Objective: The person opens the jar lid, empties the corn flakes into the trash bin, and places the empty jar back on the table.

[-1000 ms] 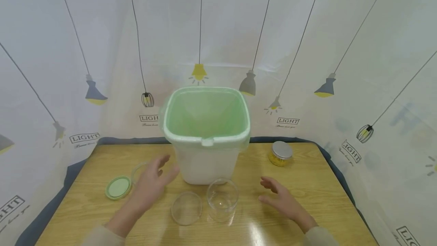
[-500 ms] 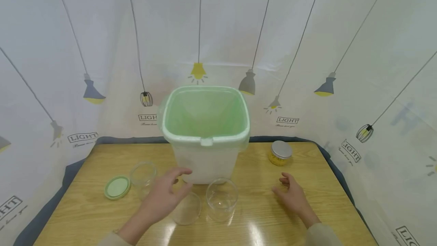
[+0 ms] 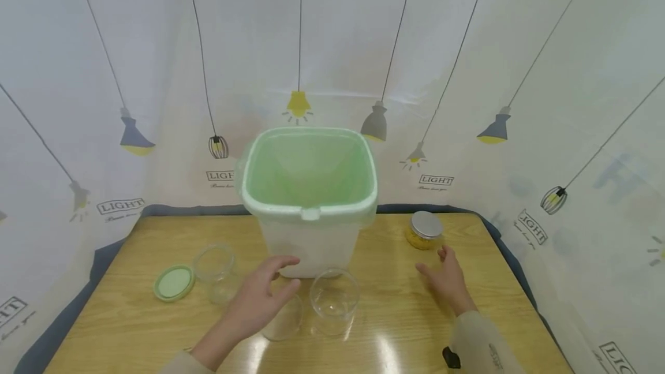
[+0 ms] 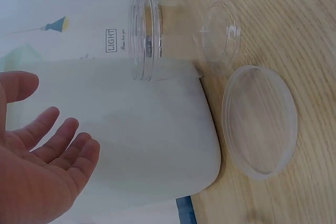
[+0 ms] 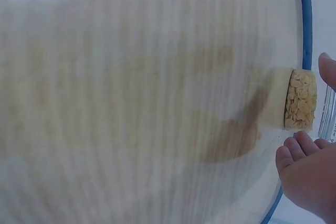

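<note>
My left hand (image 3: 260, 299) is held over the table with thumb and fingers apart, nothing in it. Below it lies a clear round lid (image 4: 260, 121), partly covered by the hand in the head view. An uncapped clear jar (image 3: 335, 300) stands upright to the right of that hand. My right hand (image 3: 448, 279), thumb and fingers spread and holding nothing, is just in front of a jar with a silver lid (image 3: 427, 225). Yellowish flakes (image 5: 301, 99) show through that jar's wall in the right wrist view.
A tall white bin with a green rim (image 3: 310, 212) stands at the table's back middle. To its left are another clear jar (image 3: 214, 264) and a green round lid (image 3: 174, 283). A lamp-printed curtain (image 3: 332, 33) surrounds the wooden table (image 3: 405, 328).
My right hand has moved forward and right, toward the silver-lidded jar. The left hand has shifted right, away from the clear jar on the left and over the clear lid.
</note>
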Tool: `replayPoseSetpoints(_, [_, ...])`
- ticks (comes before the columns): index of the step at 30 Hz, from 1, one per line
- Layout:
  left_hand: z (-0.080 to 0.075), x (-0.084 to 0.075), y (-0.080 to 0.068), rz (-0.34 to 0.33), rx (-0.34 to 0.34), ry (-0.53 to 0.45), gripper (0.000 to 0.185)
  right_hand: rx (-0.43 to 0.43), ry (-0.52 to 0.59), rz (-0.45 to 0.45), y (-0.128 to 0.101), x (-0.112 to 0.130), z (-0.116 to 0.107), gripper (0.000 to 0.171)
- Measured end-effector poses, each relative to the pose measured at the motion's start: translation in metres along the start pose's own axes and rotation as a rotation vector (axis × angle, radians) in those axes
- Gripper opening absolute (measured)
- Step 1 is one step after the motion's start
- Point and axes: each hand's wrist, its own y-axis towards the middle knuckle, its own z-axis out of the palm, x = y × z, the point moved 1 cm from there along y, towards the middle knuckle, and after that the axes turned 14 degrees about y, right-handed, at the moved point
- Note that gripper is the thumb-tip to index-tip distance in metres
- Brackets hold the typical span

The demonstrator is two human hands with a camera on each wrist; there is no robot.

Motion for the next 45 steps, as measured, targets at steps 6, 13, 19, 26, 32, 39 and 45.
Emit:
replayPoseSetpoints(6, [0.002,0.003,-0.003,-0.008,0.011,-0.016,0.042,-0.038,0.066,0.014,0.017,0.008,0.003,0.101])
replayPoseSetpoints(13, [0.009,0.013,-0.007,-0.007,0.006,-0.031,0.043,-0.115,0.183,0.064,0.034,0.007,0.01,0.11])
replayPoseSetpoints(19, [0.013,0.02,-0.011,-0.039,0.015,-0.051,0.044,-0.163,0.211,0.031,0.042,0.006,0.015,0.112])
replayPoseSetpoints(26, [0.012,0.02,-0.011,-0.054,0.004,-0.078,0.042,-0.198,0.273,-0.005,0.055,0.005,0.017,0.114])
replayPoseSetpoints(32, [0.013,0.021,-0.012,-0.045,-0.004,-0.053,0.042,-0.227,0.252,-0.019,0.062,0.002,0.017,0.111])
replayPoseSetpoints(39, [0.013,0.023,-0.012,-0.015,-0.002,-0.048,0.043,-0.241,0.247,-0.07,0.07,-0.004,0.017,0.108])
replayPoseSetpoints(45, [0.013,0.023,-0.012,-0.016,0.013,-0.052,0.043,-0.253,0.287,-0.066,0.078,-0.011,0.018,0.111])
